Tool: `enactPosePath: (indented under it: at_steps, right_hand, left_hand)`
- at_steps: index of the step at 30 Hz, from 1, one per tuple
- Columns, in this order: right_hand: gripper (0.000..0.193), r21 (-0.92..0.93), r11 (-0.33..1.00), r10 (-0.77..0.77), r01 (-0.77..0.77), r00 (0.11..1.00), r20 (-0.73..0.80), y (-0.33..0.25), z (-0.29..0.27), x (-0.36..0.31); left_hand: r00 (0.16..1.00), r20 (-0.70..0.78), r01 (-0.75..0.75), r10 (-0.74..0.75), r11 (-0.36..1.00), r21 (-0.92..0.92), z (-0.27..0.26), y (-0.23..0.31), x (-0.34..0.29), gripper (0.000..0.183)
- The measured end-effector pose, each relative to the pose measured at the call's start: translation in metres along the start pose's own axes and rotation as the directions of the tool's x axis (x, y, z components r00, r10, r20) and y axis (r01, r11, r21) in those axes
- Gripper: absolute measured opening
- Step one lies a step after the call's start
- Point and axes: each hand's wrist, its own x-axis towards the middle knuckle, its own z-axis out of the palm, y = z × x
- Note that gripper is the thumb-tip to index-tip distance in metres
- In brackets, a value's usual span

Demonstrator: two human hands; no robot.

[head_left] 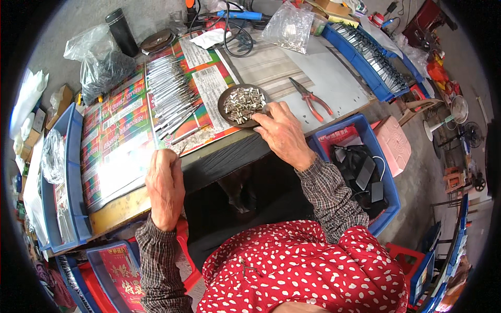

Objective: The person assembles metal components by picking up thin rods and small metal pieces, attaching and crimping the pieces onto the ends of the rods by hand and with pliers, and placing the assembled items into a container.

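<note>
My red apron with white spots is closest, down at 6 o'clock. Taking the round dark dish as the clock's middle, it's near the front edge of the counter. My right hand is at 4 o'clock, thumb and finger close together down at the bits; can't tell if they've got one. My left hand, out at about half past 7, is nearly closed, fingertips bunched; can't tell what's in there, if anything.

How far along? Judging by the dish, plenty left: it's well heaped. There's a big row of rods at 9 o'clock, but no clue which are done. More sit in a blue tray at 2. Pliers at 3, nobody touching them.

The bits are short, shiny little cylinders, silvery with some yellowish ones, all jumbled together.
</note>
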Motion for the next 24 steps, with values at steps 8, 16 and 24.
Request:
enactPosePath:
  at_steps: [8, 16, 24]
  right_hand:
    - [0.02, 0.019, 0.997, -0.077, 0.077, 0.997, 0.013, 0.007, 0.0, 0.01]
    - [0.018, 0.151, 0.987, -0.062, 0.058, 0.998, 0.022, 0.008, -0.005, 0.013]
    - [0.015, 0.484, 0.872, 0.089, -0.073, 0.996, -0.011, -0.014, -0.009, -0.007]
  left_hand:
    - [0.994, 0.092, -0.074, 0.058, 0.98, 0.184, 0.02, -0.025, 0.03, 0.017]
    - [0.98, 0.197, -0.11, 0.038, 0.924, 0.368, 0.037, -0.038, 0.037, 0.007]
    - [0.997, 0.072, -0.004, -0.003, 0.994, 0.105, 0.025, -0.017, 0.024, 0.01]
